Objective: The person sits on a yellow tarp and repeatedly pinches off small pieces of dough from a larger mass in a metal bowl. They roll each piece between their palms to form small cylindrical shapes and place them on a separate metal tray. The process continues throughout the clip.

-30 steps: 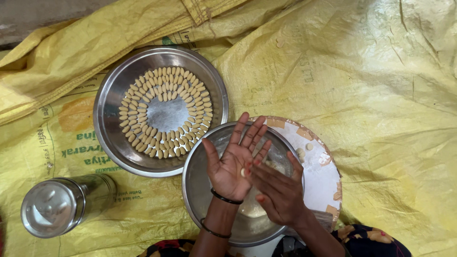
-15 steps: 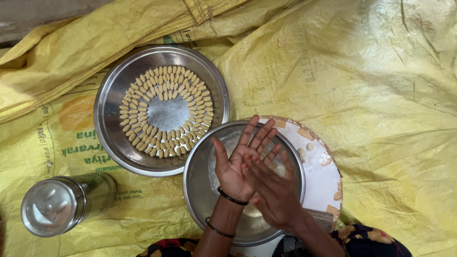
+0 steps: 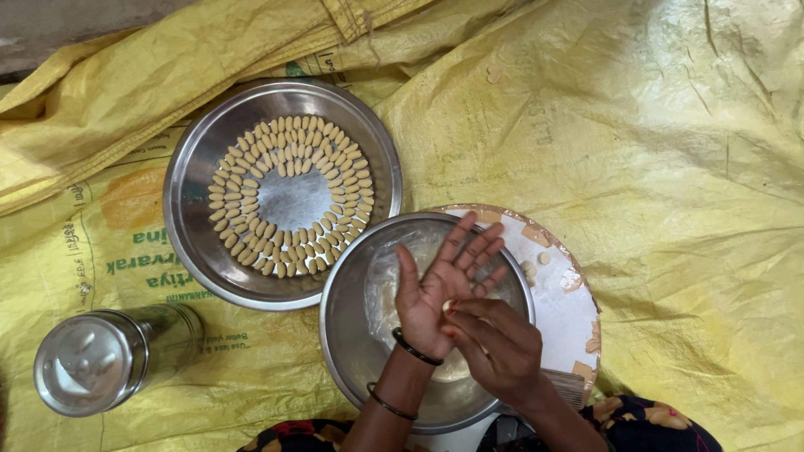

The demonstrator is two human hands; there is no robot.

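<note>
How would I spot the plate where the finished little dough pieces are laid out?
On the yellow sheet lie two round steel dishes. Take the shallow plate at upper left, beside the bowl under the hands. It alone holds small pale dough pieces arranged in neat rings around a bare centre.

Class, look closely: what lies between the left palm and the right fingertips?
A small pale dough piece, pressed between left hand and right hand, in the head view.

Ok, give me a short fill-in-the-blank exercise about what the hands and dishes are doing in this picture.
1. The left hand is held palm up over the steel ____.
2. The right hand presses a small dough piece against the left ____.
3. On the steel plate, the shaped pieces lie in ____ around a bare middle.
4. The steel canister lies on a ____ sack.

Missing words: bowl; palm; rings; yellow
</note>
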